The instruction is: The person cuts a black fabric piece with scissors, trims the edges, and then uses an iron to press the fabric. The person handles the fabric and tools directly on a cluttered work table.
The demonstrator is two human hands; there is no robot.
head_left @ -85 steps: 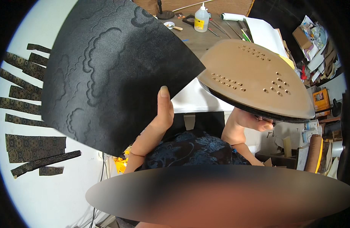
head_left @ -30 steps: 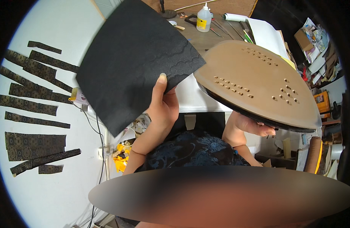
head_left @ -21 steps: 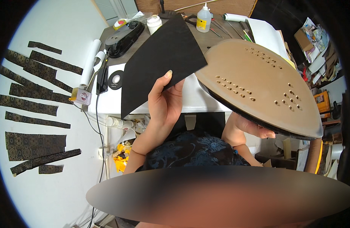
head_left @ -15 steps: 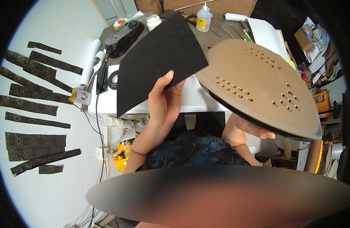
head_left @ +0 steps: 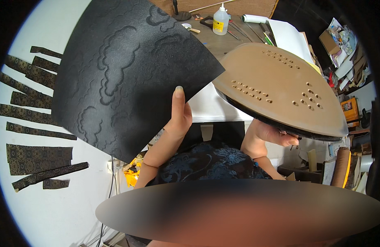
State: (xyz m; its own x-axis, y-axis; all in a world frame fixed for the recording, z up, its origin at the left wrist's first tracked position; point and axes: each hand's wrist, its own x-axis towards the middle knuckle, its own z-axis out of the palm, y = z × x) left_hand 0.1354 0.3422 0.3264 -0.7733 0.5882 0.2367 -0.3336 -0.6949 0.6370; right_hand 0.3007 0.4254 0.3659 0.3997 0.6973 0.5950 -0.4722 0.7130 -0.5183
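Note:
Pinched between thumb and fingers, a black, leather-like sheet is held up by my left hand. Raised, cloud-shaped outlines run across its face. My right hand grips the lower edge of a tan, domed panel with a pointed end, a black rim and groups of small holes. Most of the right fingers are hidden beneath it. The sheet's right corner comes close to the panel's left end; I cannot tell whether they touch.
Behind them, the worktable carries a clear squeeze bottle, thin tools and white paper. Patterned dark strips line the white surface at left. Heaped scraps and an orange package are at right.
The black sheet has come closer and turned, so its embossed clouds now show and it covers more of the table's left side. The tan panel has tilted slightly.

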